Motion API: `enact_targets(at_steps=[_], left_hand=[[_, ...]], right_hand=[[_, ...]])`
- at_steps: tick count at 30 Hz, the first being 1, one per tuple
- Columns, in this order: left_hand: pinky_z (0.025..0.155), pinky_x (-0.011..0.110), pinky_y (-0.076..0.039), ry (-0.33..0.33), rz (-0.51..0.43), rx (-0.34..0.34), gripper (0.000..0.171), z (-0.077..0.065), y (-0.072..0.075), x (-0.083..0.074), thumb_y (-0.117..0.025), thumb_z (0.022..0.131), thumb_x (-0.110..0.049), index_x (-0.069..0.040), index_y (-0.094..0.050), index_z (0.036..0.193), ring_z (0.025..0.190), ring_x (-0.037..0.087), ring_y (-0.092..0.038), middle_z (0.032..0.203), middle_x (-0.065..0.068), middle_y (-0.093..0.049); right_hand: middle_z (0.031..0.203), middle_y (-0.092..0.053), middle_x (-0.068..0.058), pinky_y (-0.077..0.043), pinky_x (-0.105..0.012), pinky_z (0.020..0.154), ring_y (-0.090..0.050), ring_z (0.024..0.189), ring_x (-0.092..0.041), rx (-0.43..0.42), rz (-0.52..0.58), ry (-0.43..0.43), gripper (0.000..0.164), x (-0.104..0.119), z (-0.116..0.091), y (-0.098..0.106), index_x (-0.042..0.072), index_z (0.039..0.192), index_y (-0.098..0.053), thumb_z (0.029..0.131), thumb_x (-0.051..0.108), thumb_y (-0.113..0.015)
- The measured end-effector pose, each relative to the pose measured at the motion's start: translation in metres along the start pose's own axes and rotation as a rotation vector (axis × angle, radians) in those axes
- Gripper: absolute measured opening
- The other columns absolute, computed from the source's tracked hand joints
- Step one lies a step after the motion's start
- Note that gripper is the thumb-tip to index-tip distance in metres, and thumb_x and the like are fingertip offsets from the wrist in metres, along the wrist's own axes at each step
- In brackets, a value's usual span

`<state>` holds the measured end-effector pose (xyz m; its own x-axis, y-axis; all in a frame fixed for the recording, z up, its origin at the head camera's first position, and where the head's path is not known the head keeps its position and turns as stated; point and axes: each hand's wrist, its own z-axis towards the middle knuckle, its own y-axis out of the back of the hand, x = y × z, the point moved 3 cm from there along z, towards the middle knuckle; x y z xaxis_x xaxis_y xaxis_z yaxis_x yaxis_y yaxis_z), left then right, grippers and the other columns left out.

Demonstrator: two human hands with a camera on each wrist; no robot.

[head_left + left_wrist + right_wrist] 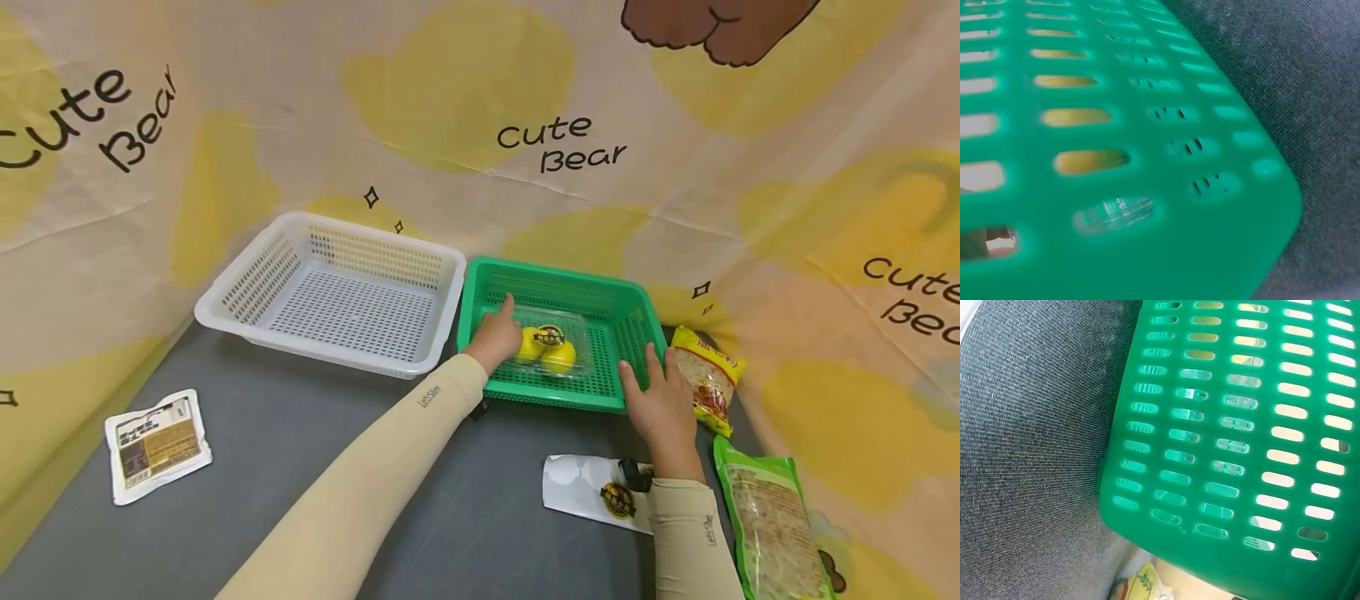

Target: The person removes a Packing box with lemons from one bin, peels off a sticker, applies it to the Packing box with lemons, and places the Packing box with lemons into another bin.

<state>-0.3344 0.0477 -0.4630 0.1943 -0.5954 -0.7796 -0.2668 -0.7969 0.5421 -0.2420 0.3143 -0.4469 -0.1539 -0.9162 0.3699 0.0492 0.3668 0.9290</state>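
Observation:
A clear plastic box [576,328] with yellow fruit [558,357] inside and a round dark label lies in the green basket [555,393]. My left hand [495,337] reaches over the basket's left rim, its index finger extended beside the box's left side. Whether it touches the box cannot be made out. My right hand [663,408] is at the basket's right front corner, fingers spread at the rim. From the left wrist, the basket's slotted wall [1210,231] fills most of the view, with yellow fruit behind the slots. The right wrist view also faces the basket wall [1241,487].
Left of the green basket stands a white basket [337,363]. A white and brown packet [159,447] lies at far left. Near my right wrist is a white bag [585,487] with a round label. A yellow packet [708,379] and a green-edged bag [776,525] lie at right.

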Motion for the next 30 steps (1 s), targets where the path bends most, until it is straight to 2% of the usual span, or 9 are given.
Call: enact_targets(at_steps=[1,2,4,5,7,12,19,24,30], left_hand=[[0.087,0.041,-0.053,-0.010,0.004,-0.008,0.065,-0.002,0.000,0.000,-0.039,0.117,-0.025,-0.028,-0.005,0.172,0.113,0.034,-0.059,0.174,0.025,-0.013],[0.103,0.046,-0.049,-0.021,0.007,-0.018,0.064,-0.004,0.000,0.000,-0.039,0.117,-0.025,-0.027,-0.006,0.172,0.136,0.040,-0.048,0.174,0.024,-0.011],[0.123,0.053,-0.029,-0.043,0.017,-0.037,0.064,-0.009,0.001,-0.001,-0.040,0.116,-0.025,-0.025,-0.009,0.172,0.159,0.045,-0.009,0.176,0.021,-0.004],[0.126,0.055,-0.019,-0.054,0.019,-0.044,0.063,-0.011,0.002,-0.001,-0.040,0.116,-0.025,-0.024,-0.011,0.172,0.160,0.044,0.001,0.176,0.019,0.000],[0.127,0.054,-0.014,-0.074,0.026,-0.058,0.063,-0.013,0.003,-0.002,-0.039,0.116,-0.024,-0.021,-0.012,0.172,0.161,0.043,0.006,0.177,0.018,0.005],[0.127,0.056,-0.015,-0.131,0.075,-0.133,0.062,-0.016,0.007,-0.003,-0.038,0.116,-0.023,-0.019,-0.012,0.172,0.161,0.039,0.010,0.177,0.015,0.008],[0.126,0.061,-0.009,-0.372,0.308,-0.366,0.061,-0.030,0.013,-0.010,-0.045,0.115,-0.036,-0.018,-0.025,0.170,0.162,0.040,0.001,0.178,0.014,-0.005],[0.121,0.071,0.005,-0.411,0.457,-0.556,0.065,-0.048,0.024,-0.004,-0.039,0.113,-0.051,-0.024,-0.023,0.171,0.161,0.038,0.010,0.178,0.012,-0.006],[0.115,0.079,0.009,-0.451,0.468,-0.637,0.066,-0.076,0.047,0.013,-0.040,0.111,-0.055,-0.027,-0.028,0.170,0.161,0.040,0.013,0.178,0.009,-0.001]], right_hand=[[0.176,0.006,-0.021,-0.012,-0.076,0.118,-0.008,0.154,-0.059,0.001,0.000,-0.002,0.088,-0.001,0.000,0.000,0.015,0.172,-0.009,0.107,0.072,-0.026],[0.176,0.006,-0.021,-0.012,-0.076,0.118,-0.008,0.155,-0.059,0.002,0.001,-0.003,0.088,-0.001,0.000,0.000,0.015,0.172,-0.009,0.107,0.072,-0.026],[0.176,0.006,-0.021,-0.011,-0.076,0.118,-0.007,0.155,-0.059,0.002,0.003,-0.001,0.088,-0.001,-0.001,-0.001,0.015,0.172,-0.009,0.107,0.072,-0.026],[0.176,0.005,-0.021,-0.011,-0.076,0.118,-0.007,0.155,-0.059,0.000,0.006,0.000,0.088,-0.001,-0.001,-0.001,0.015,0.171,-0.009,0.107,0.072,-0.027],[0.176,0.005,-0.021,-0.011,-0.076,0.118,-0.007,0.155,-0.058,-0.002,0.013,0.005,0.088,-0.001,0.000,-0.001,0.015,0.171,-0.009,0.107,0.072,-0.027],[0.176,0.005,-0.021,-0.011,-0.077,0.117,-0.006,0.155,-0.058,-0.003,0.032,0.028,0.089,0.003,0.005,-0.002,0.015,0.171,-0.010,0.106,0.073,-0.028],[0.175,0.006,-0.023,-0.009,-0.077,0.118,-0.003,0.155,-0.059,0.012,0.031,0.055,0.088,0.004,0.009,-0.004,0.012,0.171,-0.009,0.108,0.071,-0.027],[0.174,0.008,-0.025,-0.005,-0.079,0.117,0.005,0.155,-0.058,0.051,0.027,0.052,0.088,0.002,0.008,0.000,0.011,0.171,-0.003,0.108,0.070,-0.021],[0.175,0.014,-0.019,0.004,-0.081,0.114,0.011,0.155,-0.056,0.047,0.042,0.017,0.090,0.013,-0.004,0.006,0.013,0.171,-0.003,0.106,0.073,-0.018]])
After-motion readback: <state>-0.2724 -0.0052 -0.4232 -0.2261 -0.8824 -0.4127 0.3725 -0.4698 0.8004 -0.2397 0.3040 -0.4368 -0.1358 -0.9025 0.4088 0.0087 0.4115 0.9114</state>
